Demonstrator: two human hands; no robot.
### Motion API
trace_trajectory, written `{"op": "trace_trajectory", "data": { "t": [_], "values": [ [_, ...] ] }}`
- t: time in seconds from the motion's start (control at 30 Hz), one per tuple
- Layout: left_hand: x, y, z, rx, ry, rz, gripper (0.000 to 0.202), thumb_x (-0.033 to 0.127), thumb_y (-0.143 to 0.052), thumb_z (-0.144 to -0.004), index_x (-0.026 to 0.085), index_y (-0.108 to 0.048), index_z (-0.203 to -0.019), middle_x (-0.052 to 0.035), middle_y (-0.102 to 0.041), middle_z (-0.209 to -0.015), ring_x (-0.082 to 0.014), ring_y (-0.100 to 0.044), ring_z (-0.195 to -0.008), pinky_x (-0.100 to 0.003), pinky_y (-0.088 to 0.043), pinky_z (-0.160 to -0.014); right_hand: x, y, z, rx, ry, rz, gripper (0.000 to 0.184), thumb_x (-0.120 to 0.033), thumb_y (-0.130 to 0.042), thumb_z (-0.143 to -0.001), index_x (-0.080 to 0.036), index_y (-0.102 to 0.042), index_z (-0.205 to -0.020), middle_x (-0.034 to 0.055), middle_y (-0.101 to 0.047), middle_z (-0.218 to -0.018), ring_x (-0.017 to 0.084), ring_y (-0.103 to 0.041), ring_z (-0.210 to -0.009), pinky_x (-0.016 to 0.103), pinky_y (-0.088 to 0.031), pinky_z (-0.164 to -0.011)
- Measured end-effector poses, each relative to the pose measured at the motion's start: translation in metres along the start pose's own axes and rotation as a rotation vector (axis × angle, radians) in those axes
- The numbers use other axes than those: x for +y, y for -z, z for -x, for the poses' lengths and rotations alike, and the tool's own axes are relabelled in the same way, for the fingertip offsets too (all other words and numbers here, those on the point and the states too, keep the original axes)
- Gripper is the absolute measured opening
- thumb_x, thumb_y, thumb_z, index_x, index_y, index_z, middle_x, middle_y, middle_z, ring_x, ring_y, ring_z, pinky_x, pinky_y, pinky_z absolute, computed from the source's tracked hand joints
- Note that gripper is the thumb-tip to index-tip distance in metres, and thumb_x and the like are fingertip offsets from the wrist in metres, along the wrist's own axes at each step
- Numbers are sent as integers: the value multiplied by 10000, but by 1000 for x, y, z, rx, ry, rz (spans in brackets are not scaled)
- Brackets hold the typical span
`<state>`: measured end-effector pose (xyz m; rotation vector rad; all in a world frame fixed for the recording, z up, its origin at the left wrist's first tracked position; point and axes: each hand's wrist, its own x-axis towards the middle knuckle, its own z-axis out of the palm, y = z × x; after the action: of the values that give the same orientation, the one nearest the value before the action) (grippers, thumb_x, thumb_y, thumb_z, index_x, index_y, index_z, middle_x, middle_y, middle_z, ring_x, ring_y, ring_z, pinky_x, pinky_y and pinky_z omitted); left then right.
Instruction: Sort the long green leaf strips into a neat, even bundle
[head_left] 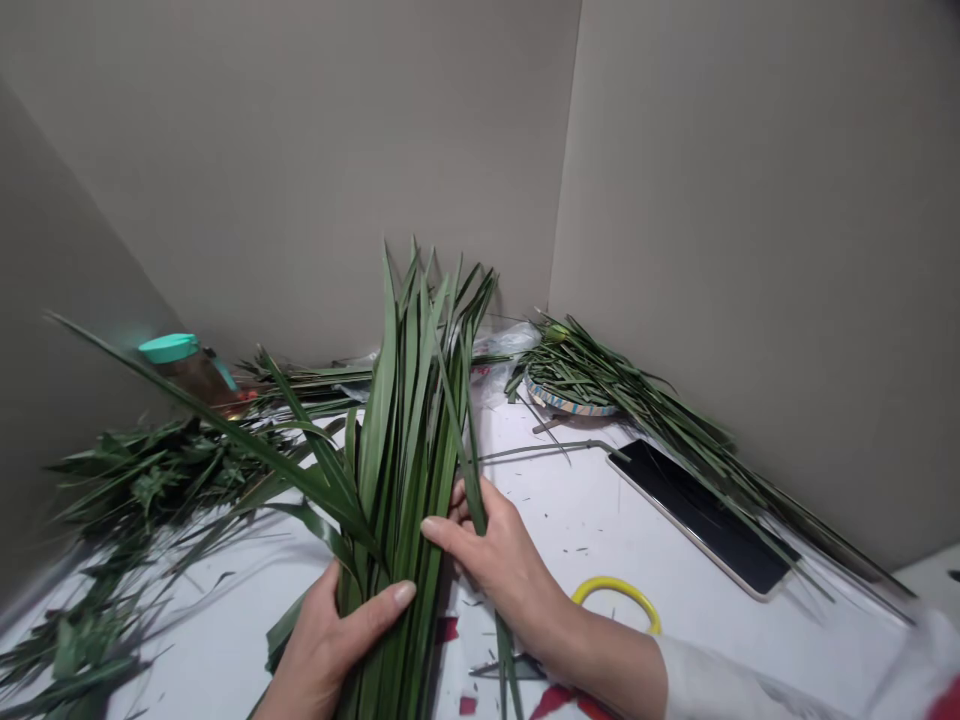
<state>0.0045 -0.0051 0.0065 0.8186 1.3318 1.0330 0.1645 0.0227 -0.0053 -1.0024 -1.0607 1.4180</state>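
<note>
A thick bundle of long green palm leaves (405, 430) stands upright before me, tips pointing up. My left hand (341, 625) is wrapped round its lower part, thumb lying across the front. On the right side of the bundle, my right hand (491, 560) is closed, its thumb pressed on the leaves. A narrow leaf strip (472, 490) passes between its fingers and hangs down below. Several leaves bend out to the left from the bundle. Scissors with a yellow handle (619, 590) lie under my right forearm, partly hidden.
A black-screened phone (705, 520) lies at right. Cut leaf strips are heaped on a round tray (566, 402) behind it. Leafy greenery (165, 480) and a teal-lidded bottle (184, 365) are at left. Red scraps (551, 700) lie near the scissors. Grey walls (712, 200) enclose the white table (540, 500).
</note>
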Motion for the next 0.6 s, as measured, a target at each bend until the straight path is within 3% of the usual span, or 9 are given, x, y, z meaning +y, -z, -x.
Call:
{"op": "trace_trajectory", "data": {
  "t": [0.2,0.37,0.6],
  "values": [
    [2,0,6,-20,-56,-38,632,380,-810,-678,153,-586,-1223,-76,-774,-1077,-297,-709,-979,-320,-577,-793,2,3,-4,-26,-33,2,209,-286,-710,-744,-172,-576,-856,9,-606,-781,164,-571,-715,275,-442,-667],
    [2,3,6,-16,-23,-1,613,351,-788,-697,173,-563,-1239,-47,-778,-1039,-272,-710,-942,-307,-571,-772,7,6,-4,-21,-83,-41,92,-232,-644,-753,-171,-579,-777,-4,-570,-695,122,-493,-608,225,-362,-541],
    [-1,9,0,28,-9,-14,505,344,-797,-669,166,-599,-1098,-36,-778,-877,-229,-701,-711,-287,-571,-601,6,8,1,-13,-101,-99,151,-266,-600,-803,-225,-592,-949,-25,-535,-763,91,-373,-547,203,-324,-502]
  ]
}}
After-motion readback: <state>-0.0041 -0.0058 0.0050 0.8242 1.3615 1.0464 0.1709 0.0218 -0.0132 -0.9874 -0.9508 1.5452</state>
